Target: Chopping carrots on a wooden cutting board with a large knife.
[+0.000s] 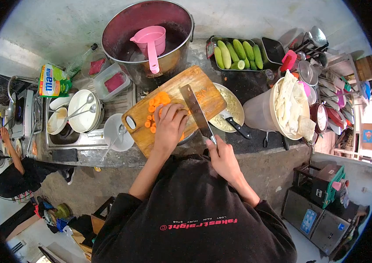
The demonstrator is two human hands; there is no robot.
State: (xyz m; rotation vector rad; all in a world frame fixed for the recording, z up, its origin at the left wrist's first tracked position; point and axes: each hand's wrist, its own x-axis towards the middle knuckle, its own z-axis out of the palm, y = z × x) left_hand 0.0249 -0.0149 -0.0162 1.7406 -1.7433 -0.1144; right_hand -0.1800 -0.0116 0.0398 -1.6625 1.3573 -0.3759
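Note:
A wooden cutting board (pixel 173 88) lies at a slant before me. My left hand (pixel 169 126) rests over it, fingers bent and pressed down on carrot that they partly cover. Round carrot slices (pixel 159 98) lie beyond and beside those fingers. My right hand (pixel 222 157) grips the handle of a broad-bladed kitchen knife (pixel 196 108), its blade lying across the board to the right of my left hand. Thin carrot shreds (pixel 201 94) are near the blade's tip. Under the board's right edge is a bowl of pale chopped food (pixel 232 102), with a black-handled knife (pixel 237 127) resting on its rim.
A large metal pot (pixel 179 54) holding a pink dipper (pixel 151 41) stands behind the board. Cucumbers (pixel 238 51) fill a tray at back right; a tall plastic container (pixel 258 111) stands right. Left are a clear bowl (pixel 112 131) and a sink (pixel 90 144). Another person (pixel 15 174) is far left.

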